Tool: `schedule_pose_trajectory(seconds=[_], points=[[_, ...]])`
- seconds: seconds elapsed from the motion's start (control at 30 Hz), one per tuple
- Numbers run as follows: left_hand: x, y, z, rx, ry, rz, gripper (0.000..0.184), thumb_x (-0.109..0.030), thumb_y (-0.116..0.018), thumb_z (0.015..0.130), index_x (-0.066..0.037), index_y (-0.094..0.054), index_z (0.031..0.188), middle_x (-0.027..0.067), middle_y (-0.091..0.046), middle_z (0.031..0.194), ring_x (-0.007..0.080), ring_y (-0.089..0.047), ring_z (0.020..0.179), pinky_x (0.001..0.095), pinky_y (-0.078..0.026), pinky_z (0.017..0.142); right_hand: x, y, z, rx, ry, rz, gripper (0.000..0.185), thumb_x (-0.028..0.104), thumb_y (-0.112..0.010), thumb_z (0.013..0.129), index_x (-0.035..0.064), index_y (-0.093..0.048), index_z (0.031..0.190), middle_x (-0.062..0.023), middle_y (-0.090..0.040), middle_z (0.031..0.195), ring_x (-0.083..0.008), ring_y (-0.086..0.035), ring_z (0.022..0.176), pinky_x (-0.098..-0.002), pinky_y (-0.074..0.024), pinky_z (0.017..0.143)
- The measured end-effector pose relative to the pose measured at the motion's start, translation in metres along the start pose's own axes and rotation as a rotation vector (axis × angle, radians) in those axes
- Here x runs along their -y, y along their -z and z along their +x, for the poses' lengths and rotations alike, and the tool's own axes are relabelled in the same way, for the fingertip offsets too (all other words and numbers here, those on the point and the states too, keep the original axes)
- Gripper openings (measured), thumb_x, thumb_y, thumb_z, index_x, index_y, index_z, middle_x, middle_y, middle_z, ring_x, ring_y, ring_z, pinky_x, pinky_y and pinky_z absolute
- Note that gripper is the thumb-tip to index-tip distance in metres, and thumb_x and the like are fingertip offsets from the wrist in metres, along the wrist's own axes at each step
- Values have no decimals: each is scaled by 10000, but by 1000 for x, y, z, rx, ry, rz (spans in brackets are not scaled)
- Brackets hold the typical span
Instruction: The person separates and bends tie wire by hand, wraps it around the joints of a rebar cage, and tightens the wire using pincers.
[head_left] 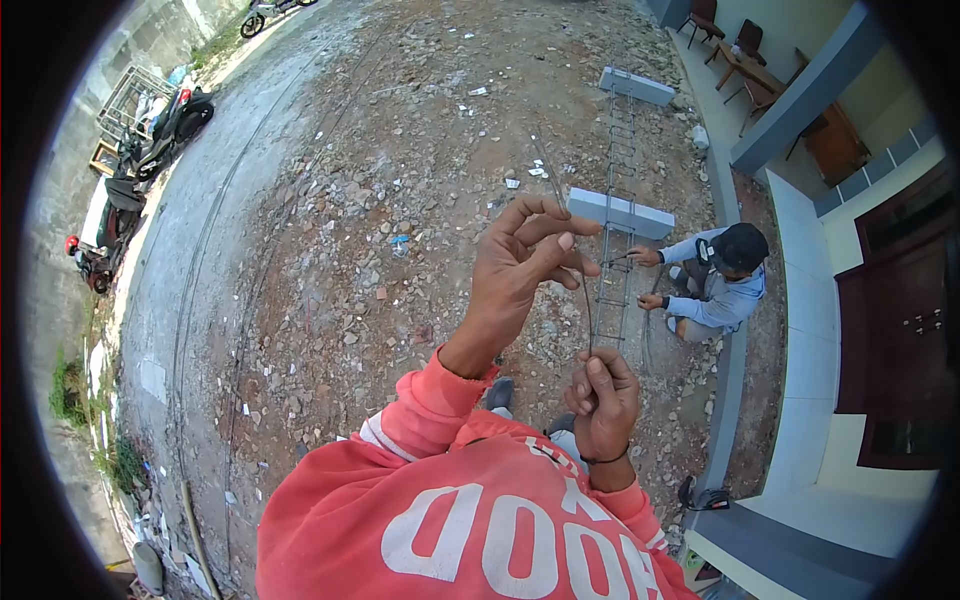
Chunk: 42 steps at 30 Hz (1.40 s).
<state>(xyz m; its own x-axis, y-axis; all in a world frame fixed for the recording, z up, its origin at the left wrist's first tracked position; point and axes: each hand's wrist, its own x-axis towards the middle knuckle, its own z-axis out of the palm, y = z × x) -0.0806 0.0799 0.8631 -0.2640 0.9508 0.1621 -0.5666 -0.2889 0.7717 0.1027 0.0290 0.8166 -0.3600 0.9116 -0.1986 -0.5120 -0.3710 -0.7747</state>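
A thin dark wire (589,310) runs between my two hands, in front of my chest. My left hand (522,258) is raised with thumb and fingers bent around the wire's upper part, and a thin length sticks up beyond the fingers. Lower and to the right, my right hand (603,400) pinches the wire's lower end between thumb and forefinger. Beyond my hands, a long steel rebar frame (621,150) lies across two pale blocks, a near one (640,216) and a far one (645,88).
A co-worker (725,270) in a cap crouches at the right with both hands by the frame. Rubble ground (400,200) spreads around. Parked motorbikes (170,135) stand at the left. A porch edge (735,400), chairs and a dark door (900,310) are at the right.
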Motion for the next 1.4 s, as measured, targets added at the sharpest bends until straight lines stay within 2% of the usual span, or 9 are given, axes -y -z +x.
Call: schedule_pose_trajectory(seconds=[0.17,0.37,0.43,0.57,0.77,0.93,1.07,1.23,1.4], points=[[1,0,-2,-2,-60,36,215,-61,-583,956,-62,-481,1145,200,-664,1130,249,-723,818,253,-589,580,-2,3,1,12,-35,34,138,133,-587,975,15,-623,1038,7,-487,658,-28,-350,505,-196,-307,454],[-1,-2,0,22,-98,12,194,-22,-517,967,-66,-443,1141,224,-647,1154,266,-722,836,261,-599,573,-2,5,3,67,-79,13,128,145,-571,984,39,-606,1045,11,-464,652,-36,-359,509,-196,-299,451],[-3,-2,0,41,-108,-25,225,-6,-519,949,-65,-404,1133,218,-646,1146,244,-723,859,246,-590,602,-3,4,3,52,-86,41,128,146,-572,984,39,-608,1045,9,-467,653,-35,-359,508,-196,-298,450],[-6,-3,3,40,-104,43,202,4,-514,933,-52,-423,1104,218,-648,1133,239,-723,842,242,-584,594,-1,2,2,44,-94,63,128,146,-573,983,39,-610,1043,10,-466,658,-34,-354,508,-195,-296,451],[-7,-8,4,19,-35,95,139,-20,-542,932,-14,-545,1071,197,-676,1070,235,-719,741,232,-573,535,-1,2,0,86,-97,-16,117,139,-573,981,37,-607,1026,18,-452,661,-32,-341,517,-190,-291,461],[-6,-1,5,-28,182,-209,178,-68,-623,930,-24,-600,1101,158,-699,1009,203,-720,695,206,-528,445,-1,5,-2,136,-78,23,110,132,-577,978,36,-607,1021,20,-457,671,-29,-349,537,-186,-286,460],[-4,-1,1,-75,193,-284,198,-57,-654,911,-15,-620,1101,155,-706,1007,200,-724,708,194,-520,439,-2,3,-4,126,-95,-13,108,119,-578,976,33,-618,1028,21,-457,670,-30,-350,537,-187,-281,453],[-3,-5,-3,-100,116,-39,184,-46,-666,901,23,-668,1071,165,-713,1016,216,-728,726,212,-541,477,-5,2,-5,136,-127,-11,111,114,-581,973,30,-623,1033,20,-456,660,-29,-346,526,-189,-285,450],[-1,-8,-6,-167,75,37,223,-45,-662,903,56,-654,1101,178,-709,1024,225,-729,730,223,-563,517,-8,0,-5,96,-132,-20,112,116,-578,975,30,-622,1032,17,-454,655,-28,-340,515,-190,-284,449]])
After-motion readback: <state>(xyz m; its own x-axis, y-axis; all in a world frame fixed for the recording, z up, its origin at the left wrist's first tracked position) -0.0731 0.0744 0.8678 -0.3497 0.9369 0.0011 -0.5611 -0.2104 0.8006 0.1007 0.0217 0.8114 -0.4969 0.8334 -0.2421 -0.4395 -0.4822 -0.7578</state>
